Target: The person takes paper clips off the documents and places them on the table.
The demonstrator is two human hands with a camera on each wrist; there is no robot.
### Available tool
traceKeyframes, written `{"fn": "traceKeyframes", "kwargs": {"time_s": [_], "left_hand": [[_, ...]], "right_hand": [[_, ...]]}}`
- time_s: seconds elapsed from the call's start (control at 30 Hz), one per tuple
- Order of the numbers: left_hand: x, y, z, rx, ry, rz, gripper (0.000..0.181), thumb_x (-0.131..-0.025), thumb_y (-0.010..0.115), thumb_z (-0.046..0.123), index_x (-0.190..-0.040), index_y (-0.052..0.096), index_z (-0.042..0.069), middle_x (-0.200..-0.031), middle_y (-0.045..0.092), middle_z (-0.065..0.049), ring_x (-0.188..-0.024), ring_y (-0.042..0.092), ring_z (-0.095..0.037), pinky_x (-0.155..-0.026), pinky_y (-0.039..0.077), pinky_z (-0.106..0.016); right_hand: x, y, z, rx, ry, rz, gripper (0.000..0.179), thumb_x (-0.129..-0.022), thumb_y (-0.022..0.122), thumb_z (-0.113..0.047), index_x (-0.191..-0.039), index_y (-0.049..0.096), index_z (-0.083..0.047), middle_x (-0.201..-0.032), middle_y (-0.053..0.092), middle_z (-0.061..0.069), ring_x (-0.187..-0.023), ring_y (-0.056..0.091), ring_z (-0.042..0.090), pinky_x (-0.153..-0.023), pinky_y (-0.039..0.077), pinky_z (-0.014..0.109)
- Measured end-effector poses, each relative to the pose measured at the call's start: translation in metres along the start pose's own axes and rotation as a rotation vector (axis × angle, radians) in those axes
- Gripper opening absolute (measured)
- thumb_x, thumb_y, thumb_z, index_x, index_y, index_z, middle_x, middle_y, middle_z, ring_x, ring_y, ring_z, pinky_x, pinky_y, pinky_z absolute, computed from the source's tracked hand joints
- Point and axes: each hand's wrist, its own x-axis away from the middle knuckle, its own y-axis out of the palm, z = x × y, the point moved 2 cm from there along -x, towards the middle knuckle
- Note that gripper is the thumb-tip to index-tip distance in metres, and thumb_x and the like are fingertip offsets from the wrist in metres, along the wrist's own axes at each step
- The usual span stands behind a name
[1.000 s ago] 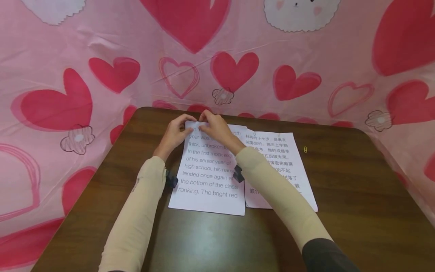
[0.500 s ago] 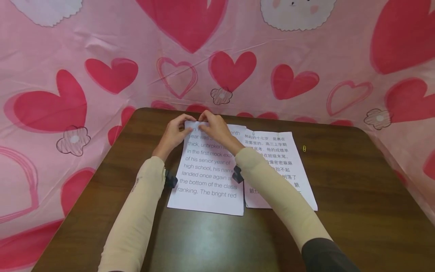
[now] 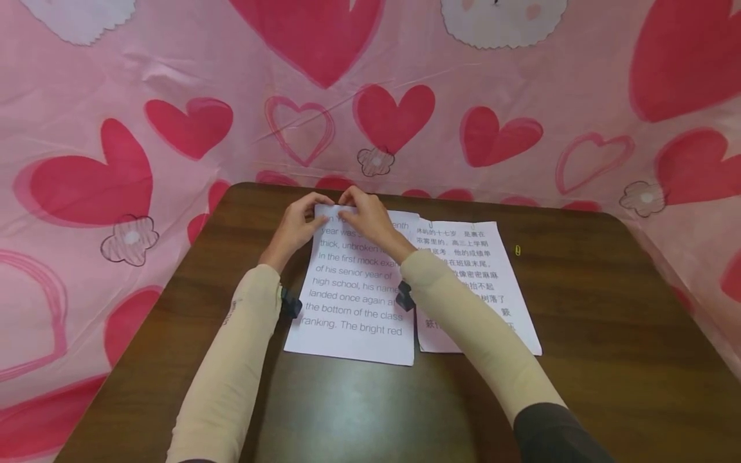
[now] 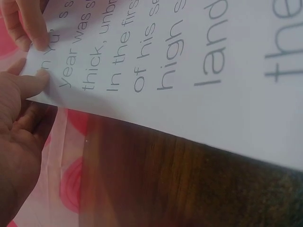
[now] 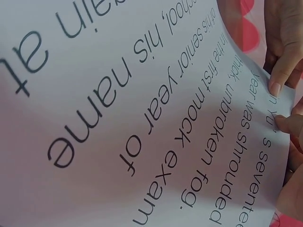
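Note:
A stack of paper sheets (image 3: pixel 353 308) with large English print lies on the table, its top edge raised a little. My left hand (image 3: pixel 295 228) pinches the stack's top left corner, thumb on the printed face and fingers behind. Just right of it, my right hand (image 3: pixel 370 218) pinches the same top edge, its thumb (image 5: pixel 286 124) over the first printed line. Whether anything small sits between the right fingers is hidden. In the left wrist view the sheets (image 4: pixel 189 113) stretch away from both hands.
A second stack of sheets (image 3: pixel 489 276) with Chinese print lies to the right, partly under my right forearm, with clips on its top edge. A yellow paper clip (image 3: pixel 518 250) rests on the brown table (image 3: pixel 608 308). A pink heart-patterned cloth (image 3: pixel 405 58) hangs behind.

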Motion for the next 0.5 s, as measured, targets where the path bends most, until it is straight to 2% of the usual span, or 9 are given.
{"fn": "traceKeyframes", "kwargs": {"time_s": [0.13, 0.37, 0.5], "left_hand": [[-0.0019, 0.0015, 0.0021, -0.007, 0.005, -0.006, 0.029, -0.093, 0.062, -0.006, -0.122, 0.063, 0.0, -0.128, 0.063, -0.021, -0.111, 0.062, -0.036, -0.104, 0.05, -0.049], [-0.0038, 0.004, 0.0052, -0.007, 0.024, -0.01, 0.027, -0.093, 0.062, -0.008, -0.12, 0.062, -0.003, -0.126, 0.064, -0.024, -0.11, 0.063, -0.037, -0.101, 0.051, -0.049], [-0.005, 0.0083, 0.0042, -0.007, 0.004, -0.017, 0.027, -0.094, 0.062, -0.006, -0.121, 0.063, -0.001, -0.127, 0.064, -0.022, -0.107, 0.064, -0.036, -0.097, 0.052, -0.048]], "right_hand": [[0.0001, -0.0018, 0.0014, -0.009, 0.011, 0.0, 0.019, -0.094, 0.069, -0.018, -0.111, 0.063, -0.011, -0.105, 0.073, 0.008, -0.093, 0.065, 0.021, -0.088, 0.052, 0.036], [-0.0008, -0.0072, 0.0019, -0.1, 0.014, 0.028, 0.017, -0.094, 0.067, -0.015, -0.11, 0.063, -0.009, -0.104, 0.075, 0.01, -0.094, 0.068, 0.021, -0.087, 0.053, 0.035], [-0.0005, -0.0099, 0.0058, -0.11, 0.026, 0.036, 0.017, -0.094, 0.068, -0.015, -0.109, 0.064, -0.009, -0.102, 0.075, 0.009, -0.094, 0.069, 0.021, -0.086, 0.053, 0.034]]}}
